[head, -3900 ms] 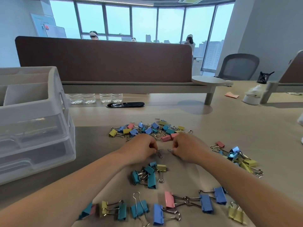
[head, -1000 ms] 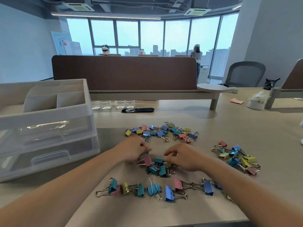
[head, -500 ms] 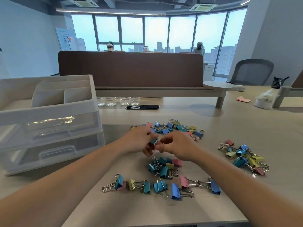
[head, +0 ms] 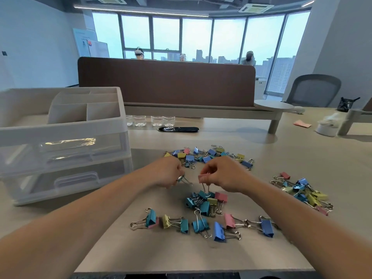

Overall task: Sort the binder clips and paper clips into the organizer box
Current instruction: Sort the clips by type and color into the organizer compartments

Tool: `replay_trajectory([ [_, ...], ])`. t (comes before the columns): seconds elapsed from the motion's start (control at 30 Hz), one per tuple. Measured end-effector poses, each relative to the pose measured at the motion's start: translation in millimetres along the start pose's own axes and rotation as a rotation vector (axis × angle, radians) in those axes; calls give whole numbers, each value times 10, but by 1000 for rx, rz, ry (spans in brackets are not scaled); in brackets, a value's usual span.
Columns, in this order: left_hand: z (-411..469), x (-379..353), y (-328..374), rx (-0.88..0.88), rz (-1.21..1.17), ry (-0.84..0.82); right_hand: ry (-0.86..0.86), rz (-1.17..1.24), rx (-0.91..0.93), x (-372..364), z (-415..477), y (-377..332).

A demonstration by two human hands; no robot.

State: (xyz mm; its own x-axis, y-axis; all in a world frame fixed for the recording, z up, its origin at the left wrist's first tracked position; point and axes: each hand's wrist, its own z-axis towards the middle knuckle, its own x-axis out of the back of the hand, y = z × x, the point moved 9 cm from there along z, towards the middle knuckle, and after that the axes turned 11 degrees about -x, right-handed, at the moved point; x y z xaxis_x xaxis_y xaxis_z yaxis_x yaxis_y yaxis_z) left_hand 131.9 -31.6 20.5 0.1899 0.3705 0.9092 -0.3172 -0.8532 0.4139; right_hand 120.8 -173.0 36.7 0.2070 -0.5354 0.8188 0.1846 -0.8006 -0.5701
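Note:
Coloured binder clips lie in groups on the desk: a far pile (head: pixel 209 155), a right pile (head: pixel 304 193), a middle cluster (head: pixel 206 201) and a near row (head: pixel 203 225). My right hand (head: pixel 223 174) pinches a pink binder clip (head: pixel 203 177) just above the middle cluster, its wire handles hanging down. My left hand (head: pixel 167 173) pinches a small clip (head: pixel 182 179) with wire handles pointing right; its colour is hard to tell. The two hands are a short gap apart. The white organizer box (head: pixel 66 137) stands at the left, with open top compartments and clear drawers.
A brown divider panel (head: pixel 167 81) runs along the back of the desk. Several small clear cups (head: pixel 151 120) and a black oval object (head: pixel 178 129) sit in front of it. A grey chair (head: pixel 314 90) and a white container (head: pixel 327 128) stand at far right.
My hands, close together half a second ago, have drawn apart; the right one now holds a pink clip and the left one a separate small clip. The camera tilted slightly.

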Motion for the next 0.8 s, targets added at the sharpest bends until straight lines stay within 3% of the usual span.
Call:
replay_trajectory([
  [0.23, -136, -95, 19, -67, 131, -108, -95, -156, 0, -312, 21, -109],
  [0.5, -217, -174, -78, -71, 66, -168, -81, -240, 5, -364, 69, -73],
  [0.8, 360, 233, -453, 13, 172, 152, 98, -293, 0, -151, 714, -35],
])
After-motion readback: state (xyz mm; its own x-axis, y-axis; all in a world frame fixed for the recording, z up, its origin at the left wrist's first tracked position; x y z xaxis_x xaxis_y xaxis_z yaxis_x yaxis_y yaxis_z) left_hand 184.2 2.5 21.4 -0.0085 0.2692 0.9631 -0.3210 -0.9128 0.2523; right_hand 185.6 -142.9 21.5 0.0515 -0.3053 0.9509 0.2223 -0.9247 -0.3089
